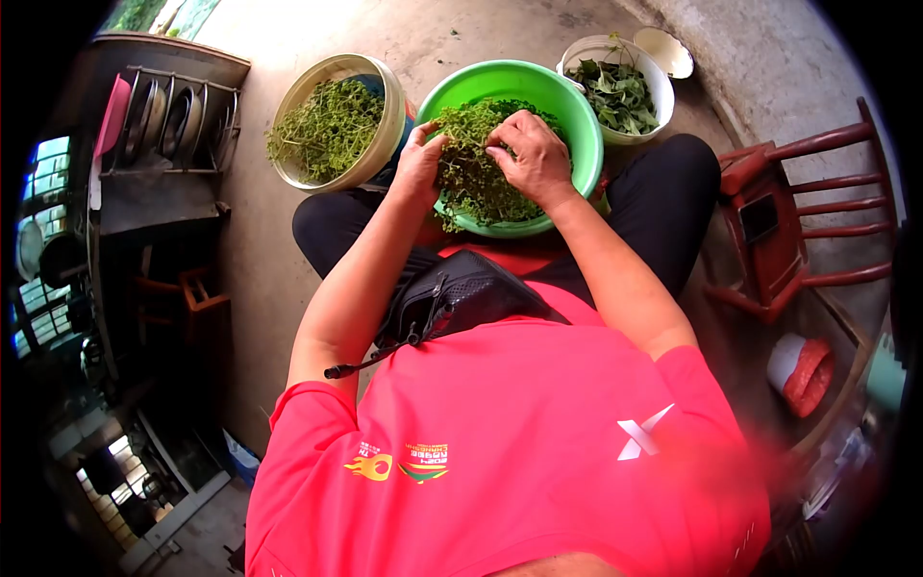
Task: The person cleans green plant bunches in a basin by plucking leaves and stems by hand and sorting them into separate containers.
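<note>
A green basin point(588, 144) sits between my knees with clusters of small green berries on stems point(471, 183) in it. My left hand point(421, 162) is at the basin's left side, its fingers closed on the edge of a bunch of these clusters. Over the middle of the same bunch, my right hand point(531, 156) is bent, thumb and fingertips pinched together on a part too small to make out. Left of the basin stands a cream bucket point(392, 125) heaped with more green clusters point(332, 130).
A white bucket point(660, 91) of green leaves point(615, 96) stands at the upper right, beside a pale bowl point(665, 53). On the right is a red wooden chair point(769, 240) with a dark phone point(759, 218) on its seat. A dish rack point(173, 120) is at the left.
</note>
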The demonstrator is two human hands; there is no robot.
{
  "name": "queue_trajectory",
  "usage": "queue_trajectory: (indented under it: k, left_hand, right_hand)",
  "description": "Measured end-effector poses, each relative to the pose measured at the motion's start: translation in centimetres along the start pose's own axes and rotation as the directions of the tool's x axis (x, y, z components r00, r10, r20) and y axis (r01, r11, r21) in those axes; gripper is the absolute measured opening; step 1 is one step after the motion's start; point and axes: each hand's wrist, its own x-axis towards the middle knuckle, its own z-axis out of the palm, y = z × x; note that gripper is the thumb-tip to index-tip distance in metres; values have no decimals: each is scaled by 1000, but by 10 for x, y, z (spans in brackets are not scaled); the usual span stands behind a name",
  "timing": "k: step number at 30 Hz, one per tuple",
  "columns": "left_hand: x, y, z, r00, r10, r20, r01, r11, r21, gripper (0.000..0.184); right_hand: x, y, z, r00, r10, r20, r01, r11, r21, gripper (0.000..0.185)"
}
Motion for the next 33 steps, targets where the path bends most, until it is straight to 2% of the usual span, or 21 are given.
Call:
queue_trajectory:
  k: [3, 4, 5, 6, 7, 9, 11, 13, 15, 16, 17, 19, 21, 23, 24, 27, 28, 29, 31, 32, 33]
  left_hand:
    - [2, -1, 0, 1000, -20, 6, 20, 999, -32, 45]
    - [8, -5, -3, 1000, -1, 1, 2, 999, -54, 43]
    - [13, -8, -7, 1000, 15, -5, -16, 997, -76, 42]
    - [14, -5, -8, 999, -12, -42, 9, 996, -89, 40]
    - [14, -1, -10, 996, -40, -78, 32, 994, -102, 38]
    - [23, -2, -21, 998, -47, -51, 38, 986, -162, 28]
    - [32, -1, -36, 995, -65, 80, 82, 969, -235, 27]
    - [19, 16, -23, 992, -116, 45, 124, 952, -280, 27]
    - [10, 29, -13, 993, -117, -12, 109, 953, -284, 26]
    - [18, 27, -22, 993, -104, 50, 114, 947, -301, 26]
    - [19, 28, -25, 993, -106, 52, 116, 948, -297, 26]
    - [21, 31, -27, 989, -115, 90, 140, 915, -379, 23]
    - [22, 29, -28, 987, -111, 115, 148, 907, -394, 21]
    - [21, 29, -30, 991, -120, 63, 135, 909, -394, 21]
    - [18, 31, -29, 992, -94, 89, 121, 920, -373, 23]
    - [11, 31, -24, 990, -73, 122, 113, 926, -361, 27]
    - [11, 28, -25, 984, -3, 176, 69, 928, -367, 32]
    - [8, 25, -24, 977, 54, 205, 7, 957, -289, 36]
    - [1, 26, -20, 986, 7, 166, 28, 978, -206, 38]
    - [-3, 27, -17, 993, -17, 116, 32, 991, -130, 38]
    - [-14, 29, -6, 990, -4, 140, 18, 995, -94, 38]
  right_hand:
    - [2, 5, 5, 1000, 15, -27, -15, 1000, 7, 11]
    - [3, 10, 7, 991, 136, -5, -132, 964, 232, 9]
    - [3, 17, 10, 968, 249, 44, -242, 864, 441, 8]
    - [6, 22, 10, 960, 271, -66, -180, 782, 597, 4]
    - [6, 29, 7, 886, 446, 123, -336, 436, 835, 3]
    - [7, 41, -3, 744, 653, 142, -368, 222, 903, 2]
    - [2, 51, -7, 590, 789, 172, -497, 187, 847, 3]
    - [-7, 63, -1, 479, 833, 276, -647, 122, 753, 9]
    - [-17, 61, 4, 354, 843, 405, -746, -6, 666, 17]
    - [-21, 60, 10, 309, 818, 485, -781, -73, 621, 25]
    - [-25, 56, 15, 254, 817, 518, -790, -134, 598, 20]
    - [-29, 52, 24, 207, 769, 605, -803, -219, 554, 25]
    - [-31, 49, 28, 216, 735, 642, -765, -281, 580, 26]
    - [-29, 46, 31, 439, 648, 622, -569, -335, 751, 25]
    - [-23, 41, 24, 498, 617, 609, -548, -320, 773, 20]
    - [-18, 39, 16, 573, 577, 583, -506, -310, 805, 16]
    - [-17, 37, 14, 585, 579, 568, -507, -286, 813, 15]
    - [-16, 35, 14, 588, 579, 565, -504, -285, 815, 15]
    - [-14, 27, 12, 638, 577, 509, -512, -176, 841, 13]
    - [-13, 23, 9, 627, 597, 501, -546, -123, 829, 10]
    - [-13, 24, 14, 629, 595, 499, -544, -121, 830, 10]
